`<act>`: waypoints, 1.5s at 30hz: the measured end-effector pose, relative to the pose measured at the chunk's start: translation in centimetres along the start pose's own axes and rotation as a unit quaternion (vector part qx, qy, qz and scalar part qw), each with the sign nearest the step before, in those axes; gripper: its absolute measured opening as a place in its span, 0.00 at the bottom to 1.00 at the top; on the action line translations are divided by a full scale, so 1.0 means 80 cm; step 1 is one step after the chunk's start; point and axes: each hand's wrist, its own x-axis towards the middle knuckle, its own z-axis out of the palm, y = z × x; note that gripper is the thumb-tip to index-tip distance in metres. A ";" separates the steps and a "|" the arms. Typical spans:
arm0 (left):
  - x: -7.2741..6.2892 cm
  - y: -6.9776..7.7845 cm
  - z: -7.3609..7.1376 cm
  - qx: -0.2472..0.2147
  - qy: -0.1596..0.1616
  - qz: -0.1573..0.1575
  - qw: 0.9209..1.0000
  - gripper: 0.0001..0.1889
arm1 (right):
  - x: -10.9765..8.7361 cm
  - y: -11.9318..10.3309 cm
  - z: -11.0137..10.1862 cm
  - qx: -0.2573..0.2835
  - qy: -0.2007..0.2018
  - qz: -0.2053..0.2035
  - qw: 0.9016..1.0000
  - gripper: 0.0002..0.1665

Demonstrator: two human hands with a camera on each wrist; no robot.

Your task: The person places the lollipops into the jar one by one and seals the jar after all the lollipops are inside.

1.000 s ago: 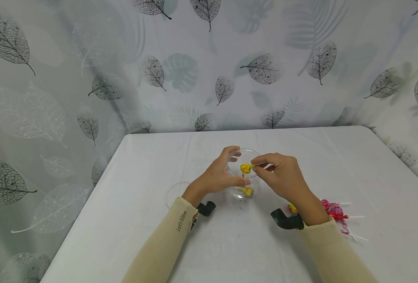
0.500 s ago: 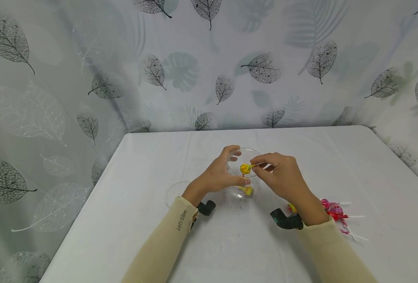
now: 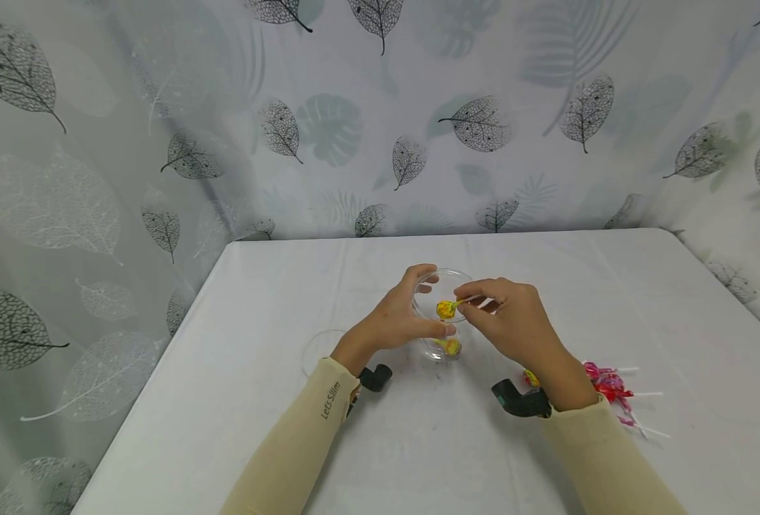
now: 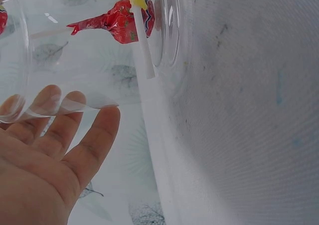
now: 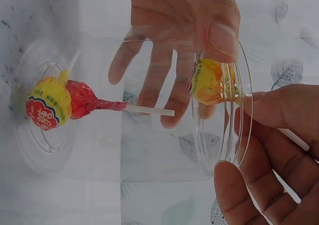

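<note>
A clear plastic jar stands on the white table, and my left hand grips it near the mouth, thumb in front and fingers behind. Inside at the bottom lie a yellow-wrapped lollipop and a red-wrapped lollipop. My right hand pinches another yellow lollipop by its stick. That candy's head sits just within the jar's rim, pointing inward, as the right wrist view shows. One right fingertip is close by the rim.
Several pink and red lollipops lie in a pile on the table, right of my right wrist. A yellow lollipop is partly hidden by that wrist. A clear round lid lies left of my left wrist.
The yellow lollipop in my right hand has tipped very slightly lower at the jar's mouth. Both hands otherwise stay in place.
</note>
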 end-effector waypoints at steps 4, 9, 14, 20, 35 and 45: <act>0.000 0.000 0.000 -0.003 0.000 0.000 1.000 0.55 | -0.001 0.001 0.000 0.009 -0.005 -0.006 1.000 0.20; 0.000 -0.001 0.000 -0.009 -0.001 -0.005 1.000 0.55 | -0.001 0.002 -0.002 0.020 -0.003 -0.011 1.000 0.24; 0.000 -0.002 0.000 -0.011 -0.001 -0.004 1.000 0.55 | 0.000 0.002 -0.006 0.017 0.008 -0.019 1.000 0.24; 0.000 -0.001 0.003 -0.011 -0.001 0.005 1.000 0.54 | -0.003 0.006 -0.020 0.007 0.028 -0.013 1.000 0.22; 0.001 0.001 0.001 -0.006 -0.001 -0.003 1.000 0.54 | -0.025 0.036 -0.091 -0.009 0.075 0.081 0.994 0.21; 0.002 0.002 0.002 -0.009 -0.001 -0.004 1.000 0.54 | -0.065 0.083 -0.132 -0.076 -0.023 0.210 0.975 0.22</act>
